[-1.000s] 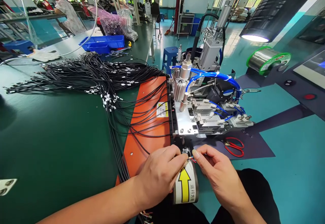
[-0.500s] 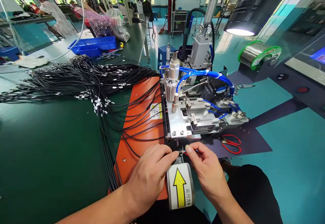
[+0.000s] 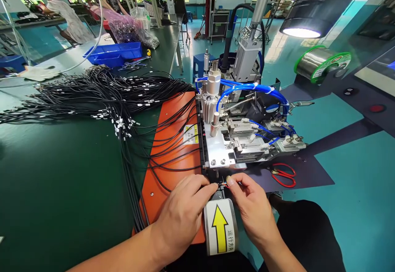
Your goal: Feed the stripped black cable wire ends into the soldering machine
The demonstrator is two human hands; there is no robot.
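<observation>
At the front of a metal machine (image 3: pixel 216 144) my two hands meet over a small fixture. My left hand (image 3: pixel 185 208) rests on the edge of the orange panel (image 3: pixel 175 177), its fingers closed on the end of a black cable (image 3: pixel 220 184). Thin coloured wires (image 3: pixel 226 184), red among them, come out of that end. Thumb and forefinger of my right hand (image 3: pixel 251 200) pinch these wires; their tips are hidden by the fingers. Just below the hands is a curved white cover (image 3: pixel 221 241) with a yellow arrow.
Several black cables with white ends (image 3: pixel 123 91) lie heaped on the green table (image 3: pixel 68 173), some running across the panel to the machine. Red-handled scissors (image 3: pixel 284 175) lie to the right. A solder spool (image 3: pixel 322 64), a lamp (image 3: pixel 308 10) and a blue tray (image 3: pixel 114 54) stand farther off.
The view has shifted slightly, so the machine, lamp and spool appear a little farther right. Both hands keep nearly the same pose and hold.
</observation>
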